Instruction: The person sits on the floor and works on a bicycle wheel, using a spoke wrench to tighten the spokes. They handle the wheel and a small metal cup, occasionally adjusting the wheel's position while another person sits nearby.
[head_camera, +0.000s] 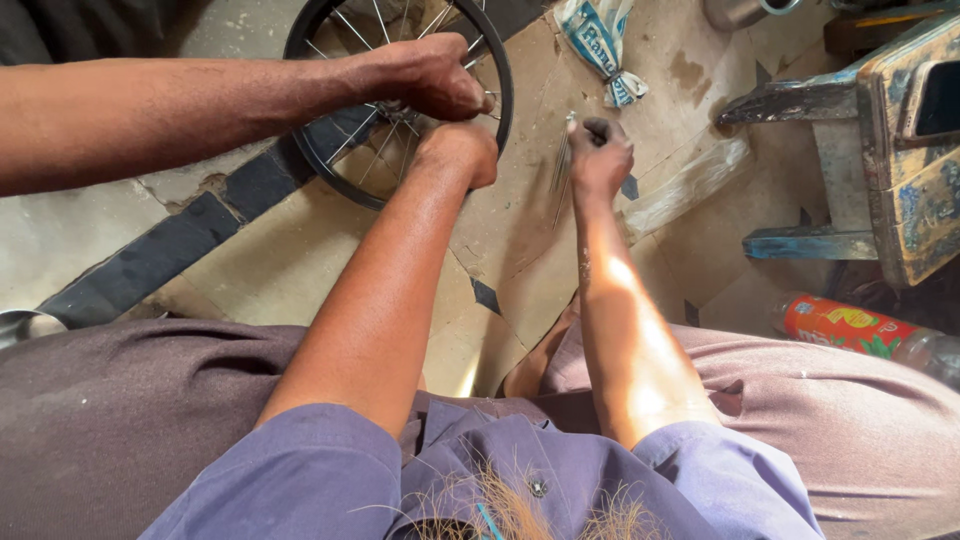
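Bicycle wheel (345, 150) on floor, partly spoked. Left hand (458, 150) curled at its hub, grip unclear; right hand (598, 155), beside the rim, pinches loose spokes (562, 165). Co-worker's hand (425, 75) grips spokes above the hub. Lacking spokes remain, apparently.

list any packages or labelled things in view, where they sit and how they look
Plastic bag: top centre on the floor, crumpled and knotted, white with blue print.
Plastic bottle: right edge, lying on its side beside the person's knee, clear with a red-orange label with yellow and green marks.
No signs or screens in view.
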